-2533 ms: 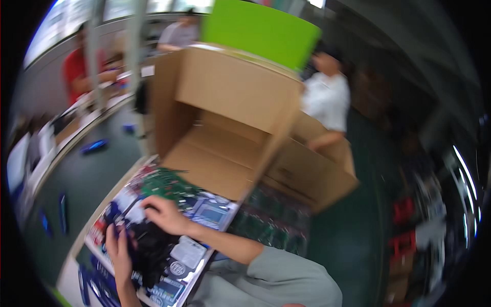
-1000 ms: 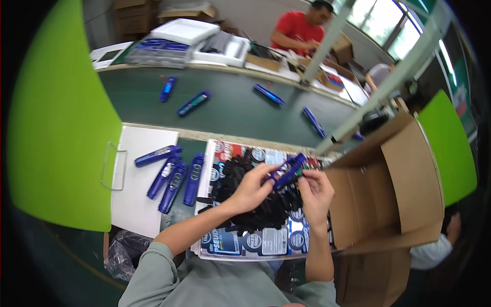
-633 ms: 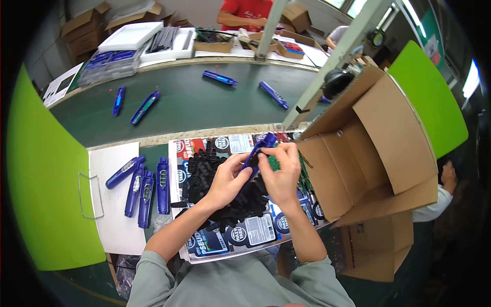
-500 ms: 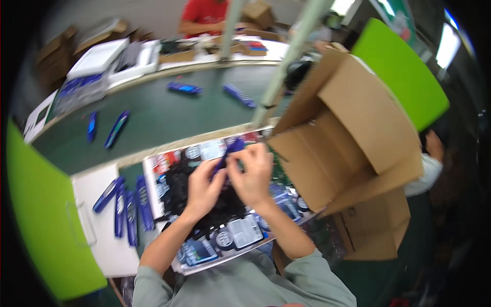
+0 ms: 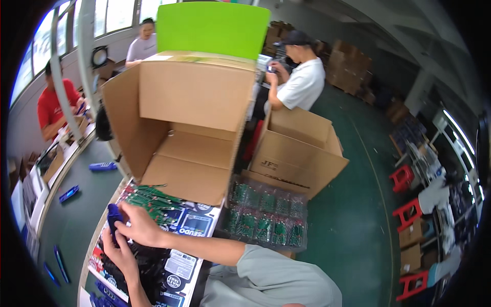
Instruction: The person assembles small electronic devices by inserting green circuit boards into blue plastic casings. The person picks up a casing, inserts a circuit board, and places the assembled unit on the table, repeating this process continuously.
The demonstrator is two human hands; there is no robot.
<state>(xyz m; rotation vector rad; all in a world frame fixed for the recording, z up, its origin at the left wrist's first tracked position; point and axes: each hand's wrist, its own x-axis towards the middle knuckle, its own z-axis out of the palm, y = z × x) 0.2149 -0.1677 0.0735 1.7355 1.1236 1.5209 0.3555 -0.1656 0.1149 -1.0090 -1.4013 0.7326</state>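
Note:
A slim blue plastic casing [image 5: 113,215] is held up between both hands at the left of the worktop. My left hand [image 5: 120,253] grips it from below, fingers closed round its lower part. Thumb and fingers of my right hand [image 5: 140,225] pinch its side. Under my hands lies a heap of small black parts [image 5: 140,263] on a printed sheet [image 5: 180,263]. Just beyond them is a pile of narrow green circuit boards [image 5: 151,202]. More blue casings [image 5: 107,291] lie at the lower left, partly cut off.
An open cardboard box [image 5: 194,158] stands beyond the circuit boards, a second box [image 5: 299,158] to its right. Clear trays of green boards [image 5: 266,217] sit beside the worktop. Left runs a green belt [image 5: 84,220] carrying blue casings. Several people work nearby, including one in white [image 5: 302,84].
My view has swung to the right, bringing the boxes, trays and aisle into sight. Both hands still hold the blue casing.

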